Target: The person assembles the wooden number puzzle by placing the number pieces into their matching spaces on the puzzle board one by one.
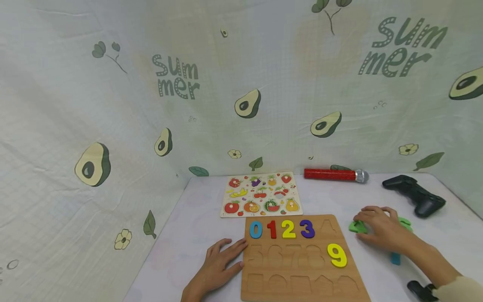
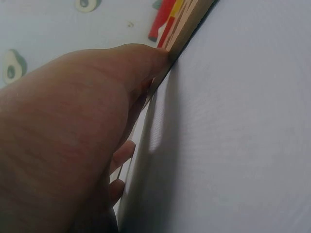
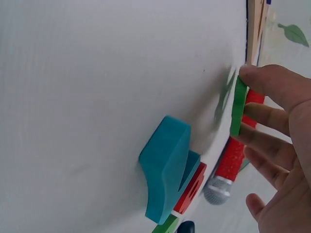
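Note:
A wooden number puzzle board [image 1: 298,268] lies in front of me, with a blue 0 [image 1: 255,230], red 1, yellow 2 and purple 3 in its top row. A yellow 9 [image 1: 337,255] sits at its right side. My left hand [image 1: 216,266] rests beside the board, fingertips at its left edge. To the right of the board, my right hand [image 1: 385,230] pinches a green puzzle piece [image 3: 238,107] between thumb and fingers, seen edge-on in the right wrist view. Below that hand lie a blue piece [image 3: 167,167], a red piece [image 3: 190,188] and another green piece [image 1: 405,224].
Behind the number board lies a fruit puzzle board [image 1: 261,195]. A red microphone [image 1: 330,175] lies along the back, and a black game controller [image 1: 414,195] at the back right. A patterned cloth [image 1: 211,126] hangs behind the table.

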Action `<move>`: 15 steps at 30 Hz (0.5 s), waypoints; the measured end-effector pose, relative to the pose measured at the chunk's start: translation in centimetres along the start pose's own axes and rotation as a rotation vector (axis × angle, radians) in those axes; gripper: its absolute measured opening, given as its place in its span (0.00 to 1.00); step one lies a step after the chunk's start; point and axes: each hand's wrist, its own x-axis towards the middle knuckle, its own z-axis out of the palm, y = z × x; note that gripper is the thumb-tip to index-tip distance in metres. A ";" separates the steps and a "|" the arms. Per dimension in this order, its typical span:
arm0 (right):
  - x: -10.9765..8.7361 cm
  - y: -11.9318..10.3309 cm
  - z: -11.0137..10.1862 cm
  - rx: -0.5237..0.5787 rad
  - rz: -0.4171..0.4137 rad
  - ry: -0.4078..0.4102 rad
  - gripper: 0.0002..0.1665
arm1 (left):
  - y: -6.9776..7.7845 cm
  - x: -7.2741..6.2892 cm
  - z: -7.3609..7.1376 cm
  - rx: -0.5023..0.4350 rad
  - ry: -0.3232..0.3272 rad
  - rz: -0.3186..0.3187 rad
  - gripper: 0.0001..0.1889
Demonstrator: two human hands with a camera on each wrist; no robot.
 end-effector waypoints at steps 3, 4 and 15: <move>0.1 -0.4 -0.1 -0.004 -0.034 0.021 0.23 | 0.0 0.0 0.0 -0.004 0.001 0.000 0.28; 0.2 -0.6 -0.2 -0.002 -0.042 0.026 0.23 | 0.0 0.0 0.0 -0.004 0.000 -0.002 0.28; 0.4 -2.2 -0.3 0.050 -0.074 0.056 0.23 | 0.2 -0.1 -0.2 -0.007 -0.002 0.004 0.28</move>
